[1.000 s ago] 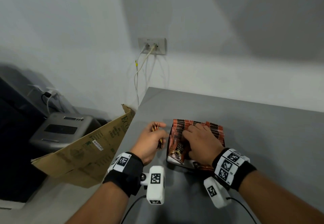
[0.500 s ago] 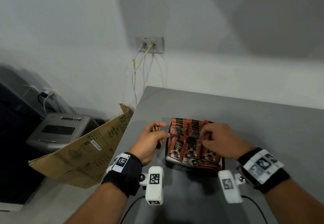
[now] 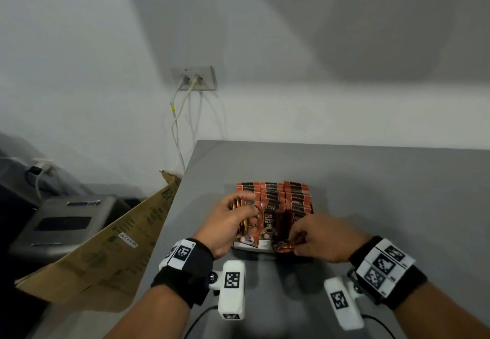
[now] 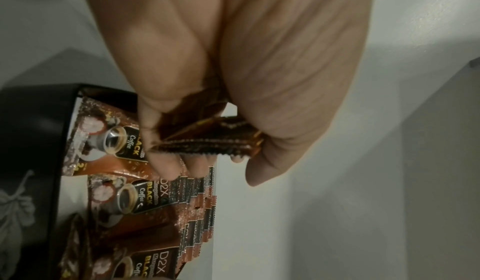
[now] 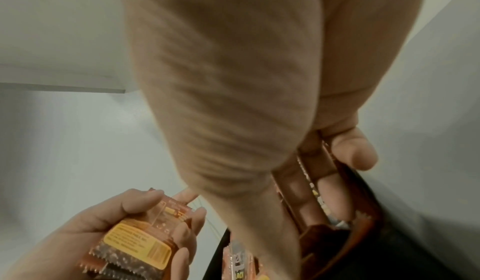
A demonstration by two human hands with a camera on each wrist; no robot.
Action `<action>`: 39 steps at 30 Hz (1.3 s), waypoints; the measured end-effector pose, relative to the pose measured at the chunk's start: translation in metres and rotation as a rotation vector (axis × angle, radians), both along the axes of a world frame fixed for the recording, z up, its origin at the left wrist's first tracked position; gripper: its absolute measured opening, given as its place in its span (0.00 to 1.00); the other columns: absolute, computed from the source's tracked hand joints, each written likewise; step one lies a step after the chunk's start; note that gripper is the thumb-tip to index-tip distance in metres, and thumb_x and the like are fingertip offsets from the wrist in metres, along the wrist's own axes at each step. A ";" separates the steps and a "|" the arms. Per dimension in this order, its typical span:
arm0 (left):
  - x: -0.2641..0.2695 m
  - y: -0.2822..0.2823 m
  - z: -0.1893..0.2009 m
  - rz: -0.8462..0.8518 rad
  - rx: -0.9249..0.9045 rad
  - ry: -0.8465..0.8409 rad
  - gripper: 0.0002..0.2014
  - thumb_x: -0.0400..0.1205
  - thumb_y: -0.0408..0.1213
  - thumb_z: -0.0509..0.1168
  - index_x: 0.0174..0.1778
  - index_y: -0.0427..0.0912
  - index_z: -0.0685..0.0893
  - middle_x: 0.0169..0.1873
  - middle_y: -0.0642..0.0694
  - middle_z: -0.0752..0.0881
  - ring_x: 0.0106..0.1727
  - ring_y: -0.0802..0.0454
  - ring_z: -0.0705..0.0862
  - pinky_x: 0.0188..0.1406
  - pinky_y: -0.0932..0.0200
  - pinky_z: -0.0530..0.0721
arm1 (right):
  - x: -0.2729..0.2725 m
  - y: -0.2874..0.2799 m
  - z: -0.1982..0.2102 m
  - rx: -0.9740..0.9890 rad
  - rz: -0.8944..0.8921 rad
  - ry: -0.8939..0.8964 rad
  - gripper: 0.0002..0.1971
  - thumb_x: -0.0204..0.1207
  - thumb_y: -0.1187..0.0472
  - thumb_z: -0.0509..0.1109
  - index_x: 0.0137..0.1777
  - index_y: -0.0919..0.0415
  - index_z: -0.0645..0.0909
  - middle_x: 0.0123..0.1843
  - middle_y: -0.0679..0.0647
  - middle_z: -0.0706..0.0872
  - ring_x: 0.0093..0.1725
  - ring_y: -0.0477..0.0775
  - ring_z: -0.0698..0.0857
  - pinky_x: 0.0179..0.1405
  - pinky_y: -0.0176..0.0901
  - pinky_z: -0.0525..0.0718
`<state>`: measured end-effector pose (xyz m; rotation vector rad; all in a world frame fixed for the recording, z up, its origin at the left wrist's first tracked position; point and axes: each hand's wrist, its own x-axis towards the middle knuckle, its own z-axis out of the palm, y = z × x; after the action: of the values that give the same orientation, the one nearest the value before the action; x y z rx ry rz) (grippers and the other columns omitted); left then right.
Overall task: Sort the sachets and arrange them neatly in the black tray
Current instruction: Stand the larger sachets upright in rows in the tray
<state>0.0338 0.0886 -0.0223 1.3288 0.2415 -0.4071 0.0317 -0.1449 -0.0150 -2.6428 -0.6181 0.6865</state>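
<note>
Left hand (image 3: 225,226) is curled round a small stack of brown-orange foil sachets (image 3: 240,215), thumb on one side, fingers on the other, held just at the 9 o'clock edge of the black plastic tray (image 4: 36,141). In the right wrist view the same held stack (image 5: 140,241) shows a yellow label panel on its back. In the left wrist view the stack's serrated ends (image 4: 205,143) stick out between thumb and fingers.

Right hand (image 3: 322,238) is at the tray's 5 o'clock corner, fingers curled and pinching a dark brown sachet (image 3: 285,246) there; fingers (image 5: 355,151) reach down among the upright packs.

The tray sits on the grey table (image 3: 371,193), near its 9 o'clock edge. It is filled with rows of orange-brown coffee sachets printed "D2X BLACK Coffee" (image 3: 275,201), standing upright and overlapping, tops stepped toward 12 o'clock. The front sachets (image 4: 122,141) show a coffee cup picture.

At 9 o'clock off the table: brown cardboard sheet (image 3: 106,248) leaning against the table edge, grey machine (image 3: 66,224) beyond it. White wall socket (image 3: 195,79) at 11 o'clock, with white cables (image 3: 176,126) hanging down.
</note>
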 end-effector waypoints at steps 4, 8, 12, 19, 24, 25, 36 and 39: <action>-0.002 0.004 -0.003 0.013 0.016 0.009 0.14 0.81 0.26 0.70 0.62 0.40 0.84 0.42 0.39 0.88 0.38 0.48 0.84 0.38 0.49 0.84 | 0.001 0.000 -0.002 0.027 -0.014 -0.014 0.08 0.81 0.53 0.71 0.57 0.49 0.89 0.52 0.42 0.89 0.50 0.39 0.85 0.46 0.29 0.79; -0.006 0.003 -0.003 0.036 0.003 0.010 0.12 0.82 0.29 0.70 0.62 0.42 0.85 0.42 0.42 0.89 0.37 0.48 0.85 0.41 0.47 0.85 | -0.001 0.001 -0.008 0.009 -0.043 -0.095 0.08 0.84 0.55 0.66 0.54 0.50 0.88 0.49 0.43 0.88 0.47 0.41 0.85 0.46 0.34 0.82; -0.009 -0.002 0.000 0.031 -0.053 0.014 0.09 0.83 0.32 0.69 0.59 0.41 0.86 0.47 0.39 0.88 0.41 0.46 0.87 0.47 0.44 0.87 | -0.004 0.002 0.003 0.072 -0.178 -0.274 0.08 0.84 0.56 0.64 0.48 0.48 0.85 0.42 0.42 0.86 0.39 0.39 0.83 0.34 0.29 0.73; -0.006 -0.036 0.020 0.083 -0.292 -0.001 0.28 0.78 0.47 0.70 0.73 0.38 0.78 0.57 0.35 0.89 0.57 0.39 0.88 0.57 0.43 0.87 | -0.022 0.046 0.043 0.577 -0.402 -0.473 0.05 0.78 0.60 0.73 0.43 0.51 0.89 0.35 0.40 0.89 0.37 0.39 0.86 0.34 0.26 0.79; -0.005 -0.037 0.030 0.021 -0.512 -0.019 0.35 0.72 0.45 0.78 0.74 0.37 0.78 0.58 0.29 0.87 0.59 0.36 0.87 0.60 0.45 0.87 | -0.023 0.051 0.054 0.760 -0.336 -0.256 0.08 0.79 0.58 0.75 0.53 0.44 0.90 0.44 0.38 0.91 0.44 0.38 0.88 0.44 0.31 0.84; -0.005 -0.035 0.031 -0.003 -0.518 -0.032 0.33 0.74 0.42 0.76 0.74 0.37 0.78 0.59 0.28 0.86 0.59 0.34 0.87 0.59 0.44 0.88 | -0.023 0.047 0.056 0.737 -0.304 -0.245 0.11 0.77 0.57 0.76 0.56 0.41 0.89 0.46 0.39 0.90 0.45 0.38 0.87 0.44 0.28 0.82; -0.012 -0.039 0.036 -0.206 -0.633 -0.043 0.33 0.73 0.22 0.69 0.75 0.36 0.70 0.60 0.29 0.78 0.59 0.36 0.84 0.60 0.43 0.84 | -0.008 0.041 0.059 0.455 -0.051 -0.273 0.42 0.64 0.53 0.84 0.78 0.38 0.70 0.69 0.33 0.77 0.69 0.34 0.76 0.73 0.42 0.77; -0.009 -0.040 0.037 -0.215 -0.653 -0.030 0.33 0.69 0.21 0.68 0.72 0.36 0.70 0.61 0.29 0.76 0.59 0.35 0.82 0.57 0.43 0.83 | -0.008 0.040 0.060 0.447 -0.034 -0.276 0.40 0.62 0.52 0.84 0.75 0.36 0.72 0.68 0.30 0.76 0.69 0.33 0.74 0.73 0.38 0.74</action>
<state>0.0252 0.0487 0.0148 0.7164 -0.0641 -0.5872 0.0241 -0.1045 0.0446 -2.3299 -0.7045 0.1446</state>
